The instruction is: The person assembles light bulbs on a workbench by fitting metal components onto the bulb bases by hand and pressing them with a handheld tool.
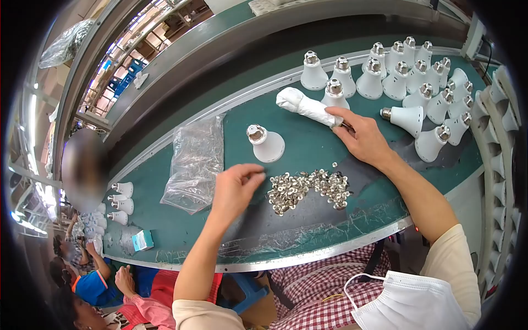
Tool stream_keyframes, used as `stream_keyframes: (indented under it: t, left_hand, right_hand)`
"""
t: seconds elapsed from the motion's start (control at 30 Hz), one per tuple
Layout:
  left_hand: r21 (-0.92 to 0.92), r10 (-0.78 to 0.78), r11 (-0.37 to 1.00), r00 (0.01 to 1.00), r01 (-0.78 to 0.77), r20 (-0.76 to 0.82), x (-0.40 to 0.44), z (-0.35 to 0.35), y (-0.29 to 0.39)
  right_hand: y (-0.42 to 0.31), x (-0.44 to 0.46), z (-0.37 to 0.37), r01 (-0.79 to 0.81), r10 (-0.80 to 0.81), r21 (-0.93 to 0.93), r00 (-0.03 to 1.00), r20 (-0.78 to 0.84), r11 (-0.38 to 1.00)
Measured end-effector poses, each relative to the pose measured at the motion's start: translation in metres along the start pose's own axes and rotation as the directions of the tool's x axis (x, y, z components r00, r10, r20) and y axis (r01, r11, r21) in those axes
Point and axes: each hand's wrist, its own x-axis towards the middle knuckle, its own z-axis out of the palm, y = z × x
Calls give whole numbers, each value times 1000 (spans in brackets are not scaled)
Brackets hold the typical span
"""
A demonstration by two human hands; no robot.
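In my right hand (360, 137) is the end of a white-wrapped tool (308, 108), held over the green table (242, 126) with its rounded white end pointing up and left. My left hand (236, 190) hovers just left of the pile of small metal caps (291, 190), fingers curled with thumb and fingertips together; anything between them is too small to make out. One white bulb (267, 144) stands upright between my hands, its metal screw base up. Another bulb (334, 94) stands just behind the wrapped tool.
Several white bulbs (396, 82) stand at the back right, a few lying tilted. A clear plastic bag (195, 159) lies left of my left hand. Further left are a small blue-white box (143, 240) and more bulbs (122, 204). Co-workers (96, 280) sit at the lower left.
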Motion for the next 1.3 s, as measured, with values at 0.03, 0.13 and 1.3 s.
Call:
stream_keyframes:
  t: [0.03, 0.13, 1.3]
  left_hand:
    - [3, 0, 1000, 1000, 0, 4, -2, 3, 1]
    - [137, 200, 970, 980, -201, 19, -2, 12, 5]
    - [-463, -11, 884, 989, -60, -148, 58, -14, 18]
  right_hand:
    - [1, -1, 1, -3, 3, 2, 1000, -2, 1000]
    - [2, 0, 1, 18, -18, -1, 1000, -19, 1000]
    - [-1, -1, -2, -18, 18, -11, 1000, 23, 1000]
